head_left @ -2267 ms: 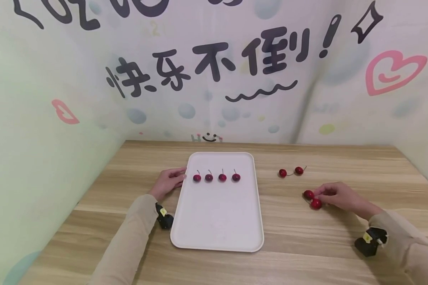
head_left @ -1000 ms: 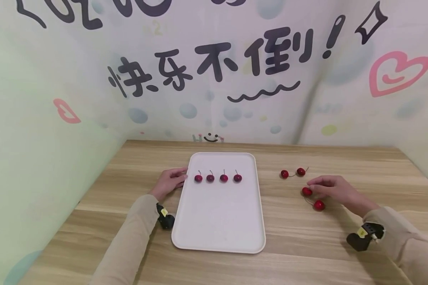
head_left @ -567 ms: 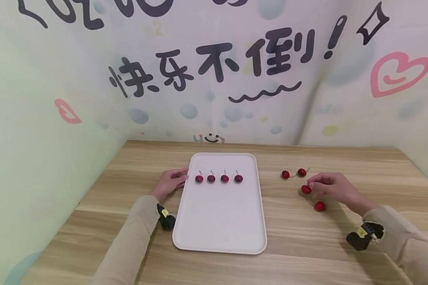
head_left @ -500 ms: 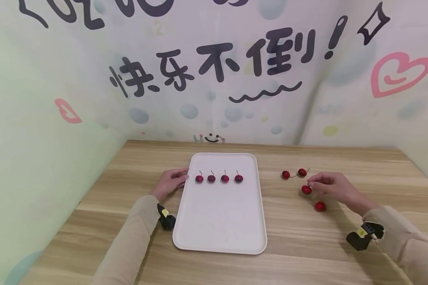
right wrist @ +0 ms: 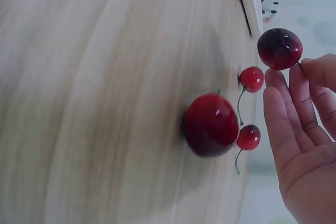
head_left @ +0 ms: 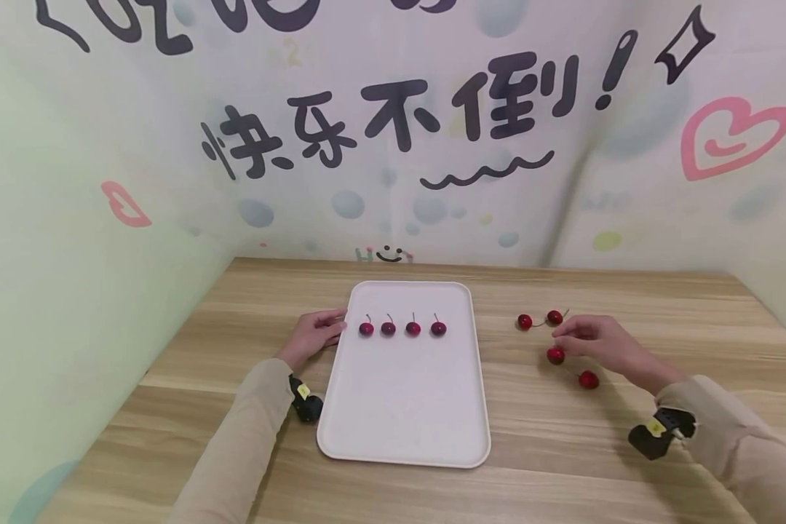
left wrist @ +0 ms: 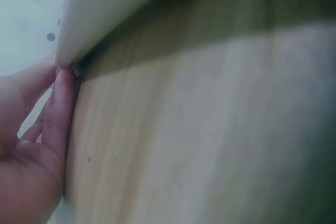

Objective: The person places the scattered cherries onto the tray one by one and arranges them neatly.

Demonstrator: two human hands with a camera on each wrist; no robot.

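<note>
My right hand pinches a dark red cherry by the stem between thumb and fingertips. In the right wrist view this cherry hangs off the tabletop. Just below it on the wood lies another cherry, its stem pointing up and left. At the left, my left hand grips the side rim of a white rectangular tray. In the left wrist view its thumb and fingers meet at the tray edge; part of the contact is hidden. A row of several cherries, stems pointing away, lies across the tray's far part.
Behind my right hand, a cherry and a second cherry lie close together on the wooden table. A printed backdrop rises behind the table, with a pale wall on the left.
My right hand has drawn one cherry away from its neighbour and lifted it by the stem, shifting slightly left lately. The left hand stays at the tray rim.
</note>
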